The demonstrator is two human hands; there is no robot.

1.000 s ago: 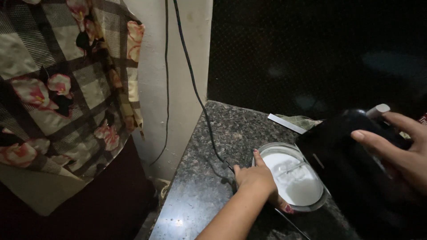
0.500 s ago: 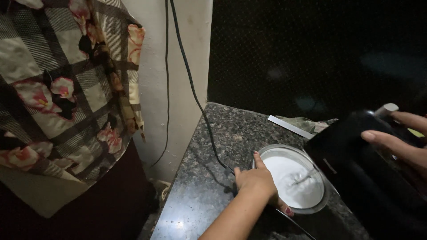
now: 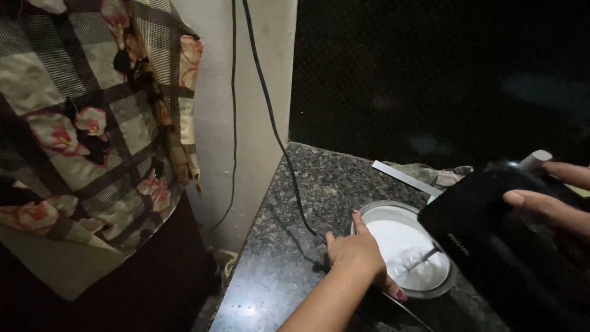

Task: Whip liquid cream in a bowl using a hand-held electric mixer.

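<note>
Left hand [image 3: 356, 252] grips the bowl [image 3: 405, 246] rim near the counter [image 3: 289, 258] left edge while the right hand [image 3: 553, 197] holds the black mixer [image 3: 491, 221], beaters in batter; best keep the bowl pinned and beaters submerged.

One label in view: a small line of pale print on the side of the black mixer [image 3: 485, 230], just right of the bowl [image 3: 402, 246] and above its right rim. Lettering is light grey on black, running along the casing's slanted edge; too small and tilted to say more.

A flat white strip [image 3: 402, 177] lies just behind the bowl on the counter; cannot tell whether it is a package. Beside it, crumpled greenish wrapping [image 3: 439, 175], dim, shape unclear.

No signs or screens seen.
</note>
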